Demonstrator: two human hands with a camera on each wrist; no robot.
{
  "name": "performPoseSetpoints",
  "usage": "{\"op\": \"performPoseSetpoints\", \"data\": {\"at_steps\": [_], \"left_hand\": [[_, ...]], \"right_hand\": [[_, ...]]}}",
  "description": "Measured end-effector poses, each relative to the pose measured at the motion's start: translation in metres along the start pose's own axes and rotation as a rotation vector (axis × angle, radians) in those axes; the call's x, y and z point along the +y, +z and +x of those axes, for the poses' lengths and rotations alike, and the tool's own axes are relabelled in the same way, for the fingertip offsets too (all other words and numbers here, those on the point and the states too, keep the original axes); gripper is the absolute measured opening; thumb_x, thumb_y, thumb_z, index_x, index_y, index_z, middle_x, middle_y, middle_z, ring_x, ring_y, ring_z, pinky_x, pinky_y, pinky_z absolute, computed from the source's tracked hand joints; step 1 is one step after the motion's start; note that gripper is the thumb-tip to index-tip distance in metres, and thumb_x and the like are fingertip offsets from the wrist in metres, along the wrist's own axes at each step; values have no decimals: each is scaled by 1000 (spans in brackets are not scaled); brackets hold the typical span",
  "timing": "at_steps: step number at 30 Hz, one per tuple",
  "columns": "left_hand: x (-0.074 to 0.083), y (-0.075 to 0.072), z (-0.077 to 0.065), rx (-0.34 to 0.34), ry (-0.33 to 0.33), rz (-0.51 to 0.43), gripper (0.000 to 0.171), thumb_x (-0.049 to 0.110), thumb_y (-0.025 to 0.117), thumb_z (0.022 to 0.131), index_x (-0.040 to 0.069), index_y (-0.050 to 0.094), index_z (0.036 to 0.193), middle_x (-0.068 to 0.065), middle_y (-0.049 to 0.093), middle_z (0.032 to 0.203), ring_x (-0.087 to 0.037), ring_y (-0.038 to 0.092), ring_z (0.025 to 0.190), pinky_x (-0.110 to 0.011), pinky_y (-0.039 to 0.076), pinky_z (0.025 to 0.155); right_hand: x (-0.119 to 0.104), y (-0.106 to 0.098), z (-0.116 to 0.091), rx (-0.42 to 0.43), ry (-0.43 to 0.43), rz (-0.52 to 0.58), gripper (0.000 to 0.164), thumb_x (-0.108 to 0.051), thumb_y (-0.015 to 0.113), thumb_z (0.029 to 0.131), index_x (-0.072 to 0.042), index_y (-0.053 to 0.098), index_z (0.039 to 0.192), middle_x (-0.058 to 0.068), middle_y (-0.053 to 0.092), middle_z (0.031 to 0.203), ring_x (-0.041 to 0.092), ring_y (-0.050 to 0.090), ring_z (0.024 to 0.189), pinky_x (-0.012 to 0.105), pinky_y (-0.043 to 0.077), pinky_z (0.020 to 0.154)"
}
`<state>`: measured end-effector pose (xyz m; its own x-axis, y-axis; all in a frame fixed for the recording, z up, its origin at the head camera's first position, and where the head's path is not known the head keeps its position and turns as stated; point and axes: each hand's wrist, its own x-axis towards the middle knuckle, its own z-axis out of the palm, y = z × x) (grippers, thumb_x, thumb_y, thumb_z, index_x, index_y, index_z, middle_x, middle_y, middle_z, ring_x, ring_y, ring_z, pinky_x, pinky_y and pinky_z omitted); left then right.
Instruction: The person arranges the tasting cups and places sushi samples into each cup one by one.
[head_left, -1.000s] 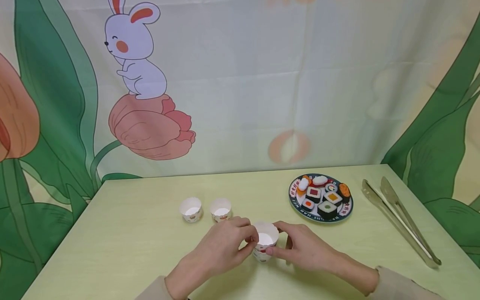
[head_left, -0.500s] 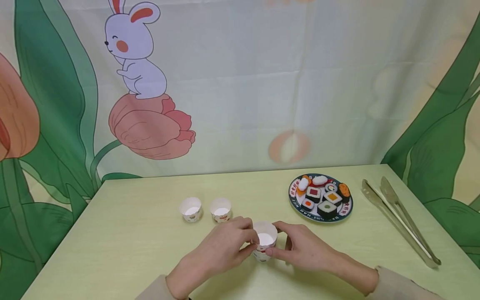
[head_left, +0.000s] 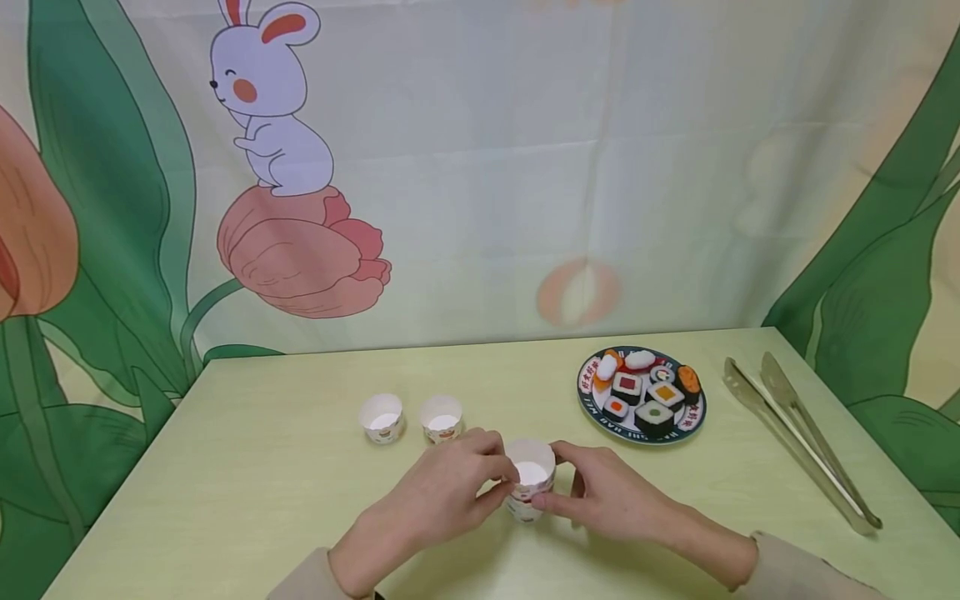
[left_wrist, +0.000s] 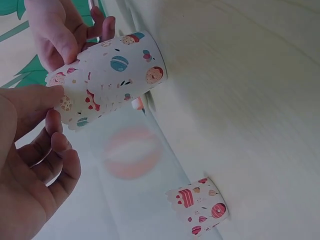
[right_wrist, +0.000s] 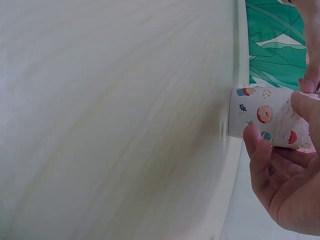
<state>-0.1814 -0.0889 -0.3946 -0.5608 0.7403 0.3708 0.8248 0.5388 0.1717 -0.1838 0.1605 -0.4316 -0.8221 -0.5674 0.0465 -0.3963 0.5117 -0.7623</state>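
Observation:
In the head view, my left hand (head_left: 453,483) pinches the rim of the upper paper baking cup (head_left: 531,463) between thumb and fingers. This cup sits nested in another paper baking cup (head_left: 523,511), which stands upright on the table. My right hand (head_left: 607,492) holds the nested cups from the right, thumb in front and fingers behind. Pastry prints cover the upper cup (left_wrist: 75,102) and the lower cup (left_wrist: 135,62) in the left wrist view. The right wrist view shows the lower cup's base (right_wrist: 245,117) at the tabletop. Whether more cups are nested inside cannot be told.
Two separate paper cups, one at the left (head_left: 382,419) and one nearer (head_left: 442,419), stand behind my left hand. A round plate (head_left: 592,408) with several toy sushi pieces is at the back right. Metal tongs (head_left: 802,450) lie spread at the right edge.
The upper cup has shifted and risen very slightly, and the lower cup's rim shows a little more beneath it. My left hand moved up a touch; my right hand has hardly moved.

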Motion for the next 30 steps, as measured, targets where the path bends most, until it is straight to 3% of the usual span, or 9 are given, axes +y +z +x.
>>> {"op": "performPoseSetpoints", "data": {"at_steps": [9,19,30], "left_hand": [[-1,-6,2,68,22,19,8,10,80,89,16,79,94,10,59,81,-9,52,74,-19,44,64],[-2,-10,4,119,-1,28,10,9,81,88,14,79,96,8,69,89,-12,59,83,-23,52,70],[-5,-14,6,189,-21,-16,10,8,80,89,15,80,96,9,68,89,-10,60,84,-23,52,72]], "right_hand": [[1,-3,-1,8,4,1,47,-45,73,95,-13,61,127,-4,69,94,12,60,53,29,50,50],[4,-3,-1,31,21,-17,48,-45,75,93,-14,62,128,1,69,114,13,61,57,30,52,53],[4,-6,-3,31,41,-26,54,-47,74,94,-12,60,133,-5,69,104,13,61,57,30,52,53]]}}
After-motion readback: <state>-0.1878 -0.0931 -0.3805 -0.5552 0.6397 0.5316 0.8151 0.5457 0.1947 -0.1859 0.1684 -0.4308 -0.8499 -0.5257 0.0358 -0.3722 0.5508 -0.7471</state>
